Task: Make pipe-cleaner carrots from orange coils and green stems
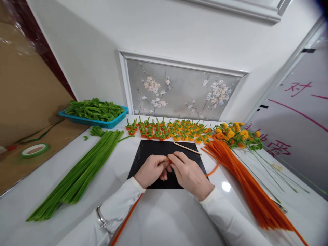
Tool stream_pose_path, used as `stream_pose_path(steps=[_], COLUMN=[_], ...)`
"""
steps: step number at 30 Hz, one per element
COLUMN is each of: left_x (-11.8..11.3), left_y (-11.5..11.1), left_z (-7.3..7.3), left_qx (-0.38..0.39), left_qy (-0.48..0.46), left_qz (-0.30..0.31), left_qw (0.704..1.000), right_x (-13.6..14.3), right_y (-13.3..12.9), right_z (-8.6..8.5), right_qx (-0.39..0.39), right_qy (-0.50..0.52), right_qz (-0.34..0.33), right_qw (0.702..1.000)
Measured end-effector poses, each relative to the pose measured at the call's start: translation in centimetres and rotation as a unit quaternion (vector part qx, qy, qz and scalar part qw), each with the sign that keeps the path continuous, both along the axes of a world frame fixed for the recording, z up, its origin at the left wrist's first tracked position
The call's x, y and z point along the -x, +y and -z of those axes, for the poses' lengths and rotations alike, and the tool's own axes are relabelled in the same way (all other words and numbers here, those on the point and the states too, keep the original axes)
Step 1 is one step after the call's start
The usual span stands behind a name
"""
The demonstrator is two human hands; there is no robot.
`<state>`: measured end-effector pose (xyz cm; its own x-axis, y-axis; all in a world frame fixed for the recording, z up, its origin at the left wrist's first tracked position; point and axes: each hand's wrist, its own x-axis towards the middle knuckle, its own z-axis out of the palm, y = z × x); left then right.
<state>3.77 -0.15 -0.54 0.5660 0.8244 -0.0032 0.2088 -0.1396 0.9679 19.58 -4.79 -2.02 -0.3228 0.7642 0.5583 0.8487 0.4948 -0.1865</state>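
Above a black mat (151,148), my left hand (151,170) and my right hand (190,173) meet with fingertips pinched together. Between them a small bit of an orange pipe cleaner (128,218) shows; its long end trails out below my left wrist toward the near edge. Another orange length (213,169) curves out beside my right hand; whether it is the same piece is hidden. A thin wooden stick (187,148) lies across the mat's far right corner, just beyond my fingers.
Green pipe cleaners (79,174) lie bundled at left, orange ones (241,181) at right. Behind the mat stand rows of small orange pieces with green tops (179,130). A blue tray (102,123) holds green loops. Yellow-orange flowers (230,133) and green tape (35,150) flank the table.
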Motion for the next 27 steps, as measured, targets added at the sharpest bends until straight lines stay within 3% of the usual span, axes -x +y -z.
stream_pose_path(steps=[9, 19, 27], left_x=[0.06, 0.65, 0.89], left_y=[0.02, 0.48, 0.51], left_z=[0.06, -0.27, -0.23], left_qx=[-0.037, -0.109, -0.149], left_qy=[0.04, 0.097, 0.088], left_qz=[0.013, 0.006, 0.008], left_qw=[0.998, 0.989, 0.985], right_x=[0.53, 0.49, 0.36], right_y=[-0.32, 0.0, -0.04], right_z=[-0.6, -0.45, -0.66], right_qx=[-0.004, -0.027, -0.083], right_qy=[-0.09, -0.128, -0.121], right_qz=[0.003, 0.034, 0.028], right_qw=[0.996, 0.991, 0.989])
